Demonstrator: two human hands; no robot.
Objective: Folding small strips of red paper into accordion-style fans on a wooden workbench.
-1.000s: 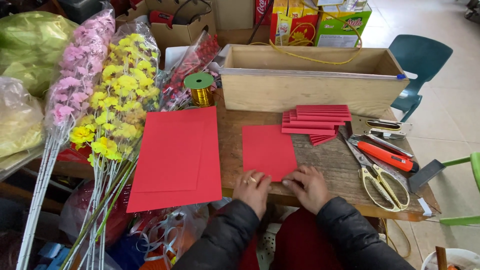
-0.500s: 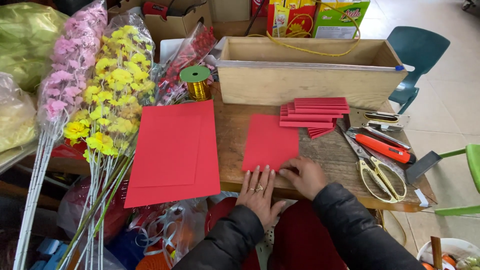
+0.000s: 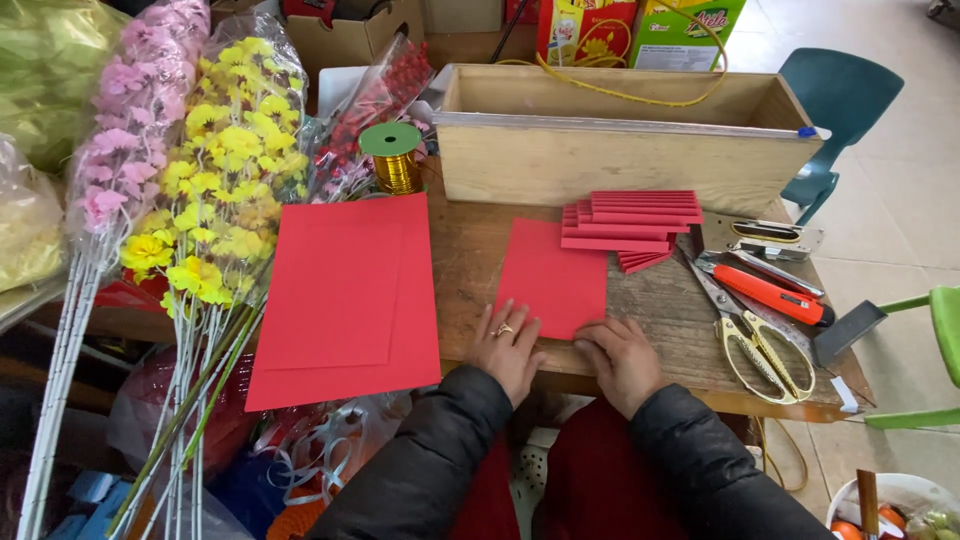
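Both arms in black padded jacket sleeves, slightly shiny, creased at the elbows, cuffs ending at the wrists. Left hand (image 3: 507,348): ring on one finger. Right hand (image 3: 622,358): bare. Red garment across the lap

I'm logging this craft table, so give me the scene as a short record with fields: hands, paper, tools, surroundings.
Left hand: left hand flat on the near edge of the red sheet
Right hand: right hand at the same edge
Paper: stack of folded red pieces; large red sheets
Tools: scissors, orange utility knife
Surroundings: wooden box, yellow artificial flowers
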